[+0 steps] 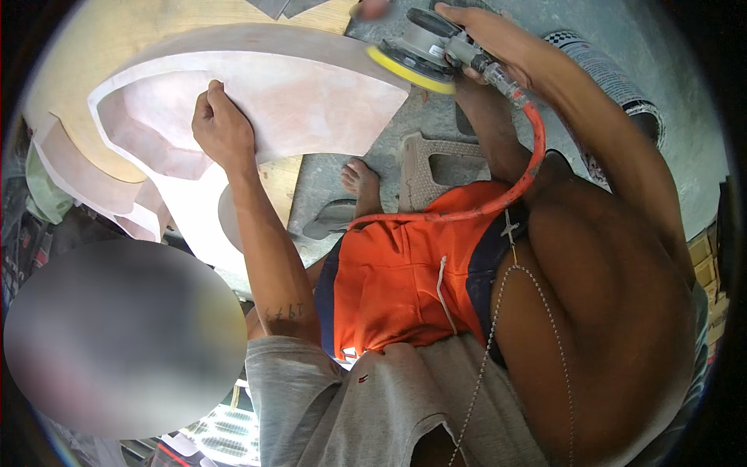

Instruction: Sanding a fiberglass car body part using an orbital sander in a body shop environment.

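Observation:
My right hand (498, 39) grips a pneumatic orbital sander (426, 48) at the upper middle, its yellow-edged pad tilted. The pad overlaps the right end of a large curved, whitish-pink panel (327, 101); I cannot tell whether they touch. From the sander a red air hose (537, 140) loops down across my lap. Over the left part of the panel, beside its recessed hollow (148, 117), my left hand (224, 124) is closed in a fist with the thumb up. Whatever its fingers hold, if anything, is hidden.
A wooden board (70, 70) lies under the panel. A smaller curved piece (93, 175) is at the left. Between my legs stands a grey plastic stool (416, 171); a stained round can (611, 78) lies at the upper right. A blurred patch covers the lower left.

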A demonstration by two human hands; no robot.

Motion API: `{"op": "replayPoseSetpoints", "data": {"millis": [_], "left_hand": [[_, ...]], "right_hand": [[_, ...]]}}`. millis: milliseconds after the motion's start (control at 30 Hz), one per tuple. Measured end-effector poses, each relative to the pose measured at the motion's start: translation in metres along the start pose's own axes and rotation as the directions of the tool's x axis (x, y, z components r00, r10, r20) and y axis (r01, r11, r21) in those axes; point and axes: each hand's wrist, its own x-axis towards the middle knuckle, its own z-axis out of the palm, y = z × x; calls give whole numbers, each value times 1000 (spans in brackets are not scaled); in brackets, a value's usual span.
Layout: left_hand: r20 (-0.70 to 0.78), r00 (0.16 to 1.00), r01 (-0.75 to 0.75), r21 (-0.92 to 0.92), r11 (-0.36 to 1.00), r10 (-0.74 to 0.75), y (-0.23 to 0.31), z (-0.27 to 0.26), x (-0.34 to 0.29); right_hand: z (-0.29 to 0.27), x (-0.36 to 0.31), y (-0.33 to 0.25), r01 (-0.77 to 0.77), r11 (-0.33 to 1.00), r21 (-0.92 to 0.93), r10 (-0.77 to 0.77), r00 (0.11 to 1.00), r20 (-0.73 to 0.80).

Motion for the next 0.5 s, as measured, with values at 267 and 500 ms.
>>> {"op": "replayPoseSetpoints", "data": {"millis": [267,500], "left_hand": [[12,999,-32,4,999,32,-2,-1,1],[-8,999,-46,11,999,46,-5,0,2]], "right_hand": [[6,4,-9,61,998,27,-64,992,106],[11,1,-15,84,996,44,-91,978,186]]}}
